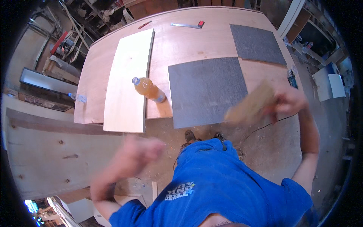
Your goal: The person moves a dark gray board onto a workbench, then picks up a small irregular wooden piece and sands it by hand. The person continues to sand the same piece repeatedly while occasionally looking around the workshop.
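Note:
My right hand (286,102) grips a flat tan piece (252,105), blurred by motion; whether it is wood or abrasive paper cannot be made out. That piece is above the near right corner of a dark grey sheet (208,90), which overhangs the table's front edge. My left hand (141,151), also blurred, hovers off the table near the front end of a pale wooden board (127,82). Its finger positions are unclear. A plastic bottle of orange liquid (149,89) stands between the board and the grey sheet.
On the wooden table (195,42) are a second dark grey sheet (258,44), a try square (188,25), a red pencil-like tool (144,25) and a clear bottle (78,97). A dark power tool (292,78) sits at the right edge, near a cable (269,126).

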Tool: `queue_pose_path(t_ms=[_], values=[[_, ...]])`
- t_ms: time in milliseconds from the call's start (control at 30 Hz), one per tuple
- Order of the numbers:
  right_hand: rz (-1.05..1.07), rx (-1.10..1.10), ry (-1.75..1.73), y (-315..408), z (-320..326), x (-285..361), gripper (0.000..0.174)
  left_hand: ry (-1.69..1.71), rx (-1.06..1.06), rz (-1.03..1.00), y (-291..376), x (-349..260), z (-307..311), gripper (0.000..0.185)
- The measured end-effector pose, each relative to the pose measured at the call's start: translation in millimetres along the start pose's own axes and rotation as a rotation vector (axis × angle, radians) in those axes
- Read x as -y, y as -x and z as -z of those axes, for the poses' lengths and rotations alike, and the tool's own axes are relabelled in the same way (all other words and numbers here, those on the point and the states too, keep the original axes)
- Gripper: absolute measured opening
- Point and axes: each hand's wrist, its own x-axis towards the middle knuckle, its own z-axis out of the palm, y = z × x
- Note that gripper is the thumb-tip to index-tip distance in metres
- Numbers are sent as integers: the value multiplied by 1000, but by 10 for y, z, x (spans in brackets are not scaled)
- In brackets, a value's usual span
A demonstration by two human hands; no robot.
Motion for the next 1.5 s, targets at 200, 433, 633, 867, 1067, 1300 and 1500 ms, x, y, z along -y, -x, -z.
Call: queue_pose_path(t_ms=[200, 433, 633, 867, 1067, 1300, 1500], values=[[72, -235, -272, -578, -449, -610, 45, 580, -196, -36, -353, 622, -687, 69], [127, -588, -292, -1477, -1396, -786, 73, 1573, -290, -30, -1153, 729, -1840, 63], [392, -1070, 582, -1641, -1574, -767, 58, 1879, -540, -38, -1148, 993, -2159, 53], [513, -436, 192, -1655, -2113, -564, 44, 1544, -770, -138, -966, 1024, -2335, 52], [451, -348, 75, -1562, -2135, -719, 31, 1549, -901, -227, -918, 856, -2551, 59], [429, -317, 118, -1357, -2082, -909, 25, 1603, -896, -207, -1009, 711, -2752, 45], [358, -141, 116, -1144, -1823, -859, 28, 1681, -576, -166, -932, 732, -2782, 40]])
